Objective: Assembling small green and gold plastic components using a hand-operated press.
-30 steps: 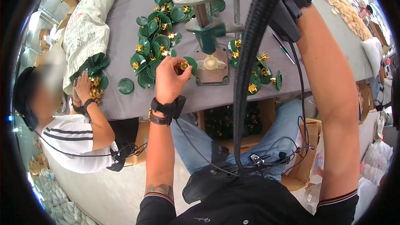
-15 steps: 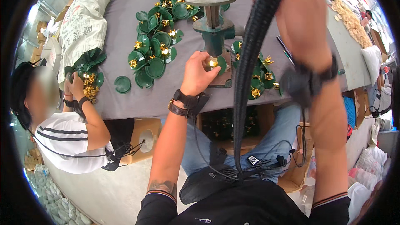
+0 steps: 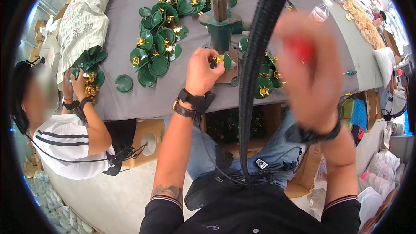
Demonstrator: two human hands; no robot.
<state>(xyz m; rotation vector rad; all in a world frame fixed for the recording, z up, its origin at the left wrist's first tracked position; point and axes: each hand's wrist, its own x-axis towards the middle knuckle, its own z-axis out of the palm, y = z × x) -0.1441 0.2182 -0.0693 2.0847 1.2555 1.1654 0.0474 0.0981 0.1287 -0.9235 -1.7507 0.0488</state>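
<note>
My left hand (image 3: 203, 70) pinches a round green plastic piece with a gold, petal-shaped fitting (image 3: 220, 59), under the ram of a green hand press (image 3: 220, 30). The piece is tilted just above the press's base plate (image 3: 227, 77). My right hand (image 3: 310, 67) is a blur to the right of a thick black ribbed tube (image 3: 255, 60). A smeared red thing (image 3: 300, 48) shows at its fingers; I cannot make out what it is or whether the hand grips it. More green discs with gold fittings (image 3: 158, 65) are heaped left of the press, others (image 3: 264, 84) right of it.
At the left a person (image 3: 71, 143) handles green and gold pieces beside a large white sack (image 3: 84, 21). A clear bottle (image 3: 320, 11) and a screwdriver (image 3: 350, 73) lie on the right of the grey-covered table (image 3: 125, 60). Below stands a cardboard box (image 3: 273, 123) of green pieces.
My right hand has come down and nearer from the top of the view, uncovering the bottle. My left hand has tilted the green piece away from under the ram. The view has shifted slightly.
</note>
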